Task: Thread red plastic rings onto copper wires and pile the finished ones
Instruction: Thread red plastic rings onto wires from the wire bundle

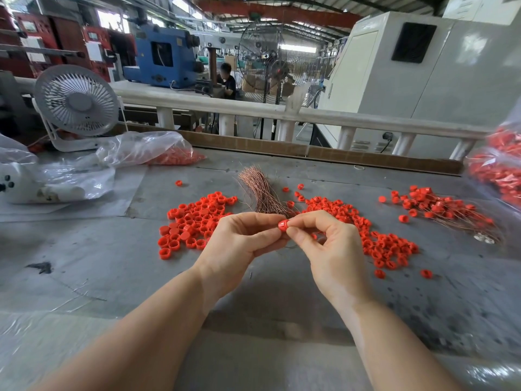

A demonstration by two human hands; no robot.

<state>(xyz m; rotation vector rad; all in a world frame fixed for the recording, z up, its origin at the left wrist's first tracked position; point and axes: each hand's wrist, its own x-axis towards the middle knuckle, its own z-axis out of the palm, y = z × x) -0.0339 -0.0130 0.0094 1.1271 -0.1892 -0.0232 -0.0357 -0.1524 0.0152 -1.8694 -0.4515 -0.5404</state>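
Both hands are meeting just above the table (pixel 84 263), fingertips together. The left hand (pixel 239 241) is pinching a single red ring (pixel 282 225) between thumb and forefinger; the right hand (pixel 324 244) is closing thumb and forefinger against the ring's other side, its remaining fingers curling under. A thin dark line is showing just below the fingertips, probably the wire being fed, though it is too fine to say whether it is already through. Just beyond the hands, the bundle of copper wires (pixel 260 193) is lying fanned on the table. Loose rings are spreading to either side: one heap (pixel 194 221) off the left hand, another (pixel 366 230) off the right hand. Farther out past the right hand, the finished pile (pixel 439 207) is sitting with wire tails trailing. Far left, a desk fan (pixel 76 101) and a clear bag of rings (pixel 158 149) are standing well apart from the work. Risks, as I judge them: the wire is fine enough to buckle or miss the hole if pushed off-line; the ring, held only by fingertips, could pop loose into the unthreaded heaps; trailing tails in the finished pile could tangle.
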